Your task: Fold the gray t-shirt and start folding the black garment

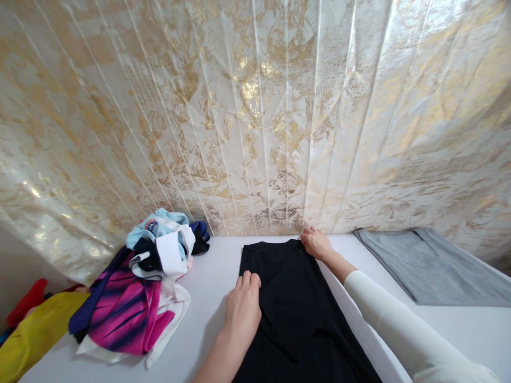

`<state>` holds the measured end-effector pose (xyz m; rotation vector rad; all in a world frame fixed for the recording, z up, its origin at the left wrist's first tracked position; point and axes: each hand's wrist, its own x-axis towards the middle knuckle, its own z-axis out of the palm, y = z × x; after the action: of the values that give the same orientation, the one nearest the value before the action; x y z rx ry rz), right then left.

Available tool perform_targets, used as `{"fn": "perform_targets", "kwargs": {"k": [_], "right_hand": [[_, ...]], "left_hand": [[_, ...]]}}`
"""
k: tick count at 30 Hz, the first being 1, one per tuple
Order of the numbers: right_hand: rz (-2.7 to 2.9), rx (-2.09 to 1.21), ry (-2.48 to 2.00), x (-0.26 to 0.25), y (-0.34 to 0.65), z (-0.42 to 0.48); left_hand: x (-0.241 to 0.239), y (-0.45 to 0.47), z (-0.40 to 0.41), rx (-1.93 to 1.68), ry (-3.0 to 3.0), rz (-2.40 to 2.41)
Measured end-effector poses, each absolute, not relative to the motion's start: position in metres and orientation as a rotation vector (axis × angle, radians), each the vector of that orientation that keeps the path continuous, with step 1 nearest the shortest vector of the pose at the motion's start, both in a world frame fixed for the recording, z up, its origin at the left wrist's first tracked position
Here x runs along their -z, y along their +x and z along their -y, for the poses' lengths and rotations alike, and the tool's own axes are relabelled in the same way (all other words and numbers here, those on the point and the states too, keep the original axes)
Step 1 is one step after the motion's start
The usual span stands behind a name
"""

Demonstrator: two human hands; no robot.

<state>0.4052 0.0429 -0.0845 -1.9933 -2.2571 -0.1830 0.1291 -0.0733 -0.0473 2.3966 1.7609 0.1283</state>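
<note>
A long black garment (291, 303) lies flat on the white table, its straight top edge near the wall; whether it is trousers or a skirt I cannot tell. My right hand (316, 242) pinches its top right corner. My left hand (244, 302) rests on its left edge, lower down, with the fingers curled over and closed on the cloth. The garment's lower end runs out of view at the bottom.
To the left is a heap of crumpled clothes with a pink and navy garment (123, 314) and a light blue one (157, 226). Yellow cloth (48, 324) lies at the far left. A folded grey garment (443, 271) lies on the right. Gold-patterned sheeting (259, 117) covers the wall behind.
</note>
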Motion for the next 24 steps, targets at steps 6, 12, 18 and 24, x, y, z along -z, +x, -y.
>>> {"fn": "perform_targets", "kwargs": {"k": [6, 12, 18, 24], "right_hand": [[2.079, 0.058, -1.967, 0.069, 0.411, -0.048], [2.116, -0.097, -1.711, 0.097, 0.371, 0.03], [2.185, -0.127, -1.845, 0.142, 0.352, 0.092], [2.137, -0.023, -2.048, 0.136, 0.351, 0.054]], "left_hand": [[0.063, 0.145, 0.095, -0.311, 2.562, -1.314], [0.091, 0.13, 0.108, -0.202, 2.553, -1.313], [0.103, 0.123, 0.107, -0.249, 2.658, -1.262], [0.103, 0.135, 0.083, -0.305, 2.733, -1.263]]}}
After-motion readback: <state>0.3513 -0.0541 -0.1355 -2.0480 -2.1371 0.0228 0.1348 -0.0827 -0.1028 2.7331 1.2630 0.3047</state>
